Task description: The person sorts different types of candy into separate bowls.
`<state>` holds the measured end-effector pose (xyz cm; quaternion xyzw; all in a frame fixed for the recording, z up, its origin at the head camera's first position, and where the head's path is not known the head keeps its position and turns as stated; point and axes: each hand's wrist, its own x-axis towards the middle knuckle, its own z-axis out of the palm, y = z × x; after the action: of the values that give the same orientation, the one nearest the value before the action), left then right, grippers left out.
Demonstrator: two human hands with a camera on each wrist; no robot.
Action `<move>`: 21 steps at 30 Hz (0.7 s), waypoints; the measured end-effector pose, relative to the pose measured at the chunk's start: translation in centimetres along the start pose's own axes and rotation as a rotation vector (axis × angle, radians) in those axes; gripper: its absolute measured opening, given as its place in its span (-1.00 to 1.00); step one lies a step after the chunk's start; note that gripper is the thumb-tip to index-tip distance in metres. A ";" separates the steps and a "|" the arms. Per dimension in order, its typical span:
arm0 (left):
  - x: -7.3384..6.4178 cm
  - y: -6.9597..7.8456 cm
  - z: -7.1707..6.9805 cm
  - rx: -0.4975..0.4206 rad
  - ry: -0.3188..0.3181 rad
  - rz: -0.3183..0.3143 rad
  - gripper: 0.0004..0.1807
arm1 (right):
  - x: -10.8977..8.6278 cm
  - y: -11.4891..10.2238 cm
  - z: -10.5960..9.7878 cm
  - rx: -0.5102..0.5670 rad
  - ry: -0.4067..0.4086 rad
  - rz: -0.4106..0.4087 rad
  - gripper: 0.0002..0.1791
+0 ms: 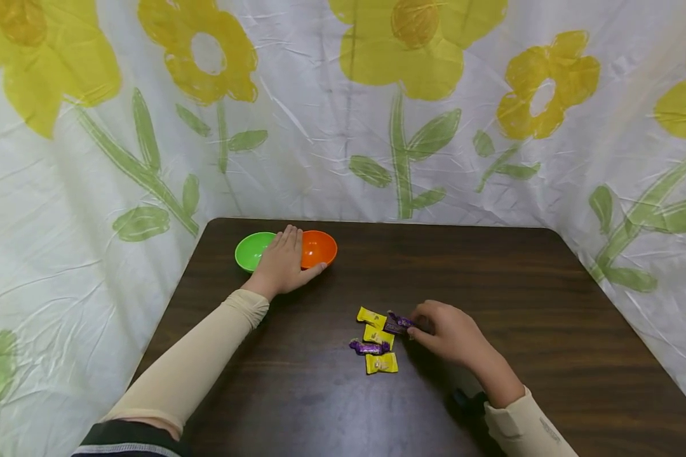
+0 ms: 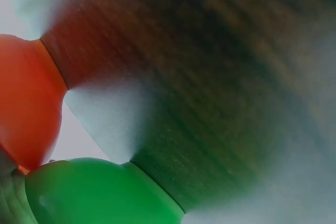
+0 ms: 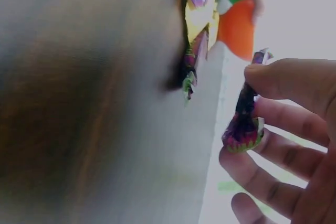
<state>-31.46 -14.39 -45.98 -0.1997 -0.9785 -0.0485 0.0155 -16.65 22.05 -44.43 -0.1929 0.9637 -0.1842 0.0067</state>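
Note:
My left hand (image 1: 282, 261) lies with straight fingers across the adjoining rims of a green bowl (image 1: 249, 251) and an orange bowl (image 1: 321, 249) at the table's far left. The outer walls of both bowls fill the lower left of the left wrist view. Right of the table's middle, my right hand (image 1: 450, 333) pinches a purple-wrapped candy (image 3: 247, 111) between thumb and fingers, above the table. Close by its fingertips lies a small group of candies: three in yellow wrappers, such as the nearest yellow candy (image 1: 382, 363), and purple ones, including one purple candy (image 1: 369, 348) lying crosswise.
The dark wooden table (image 1: 491, 266) has rounded far corners. A white curtain (image 1: 309, 158) printed with yellow flowers hangs behind it and along both sides. A dark object (image 1: 469, 401) shows beneath my right wrist.

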 end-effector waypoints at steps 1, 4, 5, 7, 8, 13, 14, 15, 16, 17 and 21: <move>0.0 0.0 0.0 0.002 0.000 0.000 0.20 | 0.3 0.0 0.0 0.012 0.006 0.005 -0.88; 0.0 0.1 -0.1 0.009 -0.004 0.000 0.20 | 1.2 -0.1 0.3 0.026 0.017 -0.003 -0.86; -0.1 0.1 -0.1 0.011 -0.007 -0.002 0.20 | 1.6 -0.2 0.4 0.030 0.018 -0.008 -0.85; -0.2 0.0 0.0 0.011 -0.012 -0.005 0.20 | 2.5 -0.5 0.6 0.039 0.028 -0.026 -0.84; -0.2 0.0 0.0 0.010 -0.015 -0.007 0.20 | 2.9 -0.7 0.6 0.044 0.033 -0.033 -0.84; -0.5 0.0 0.3 0.006 0.000 -0.014 0.19 | 5.3 -2.4 0.5 0.101 0.050 -0.035 -0.86; -0.5 0.0 0.3 0.004 0.000 -0.015 0.18 | 5.7 -2.7 0.5 0.111 0.052 -0.039 -0.87; -0.5 0.0 0.3 0.004 0.001 -0.016 0.18 | 6.2 -3.0 0.5 0.124 0.055 -0.043 -0.88; -0.5 0.1 0.3 0.004 -0.002 -0.018 0.18 | 6.8 -3.3 0.5 0.134 0.063 -0.048 -0.88; -0.5 0.1 0.2 0.005 -0.003 -0.018 0.18 | 7.4 -3.5 0.4 0.141 0.073 -0.057 -0.88; -0.1 0.3 -0.2 -0.001 0.003 -0.004 0.19 | 10.2 -4.0 0.7 0.150 0.136 -0.074 -0.87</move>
<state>-31.21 -14.20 -45.81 -0.1977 -0.9789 -0.0493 0.0168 -24.54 14.60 -43.02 -0.2145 0.9377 -0.2687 -0.0510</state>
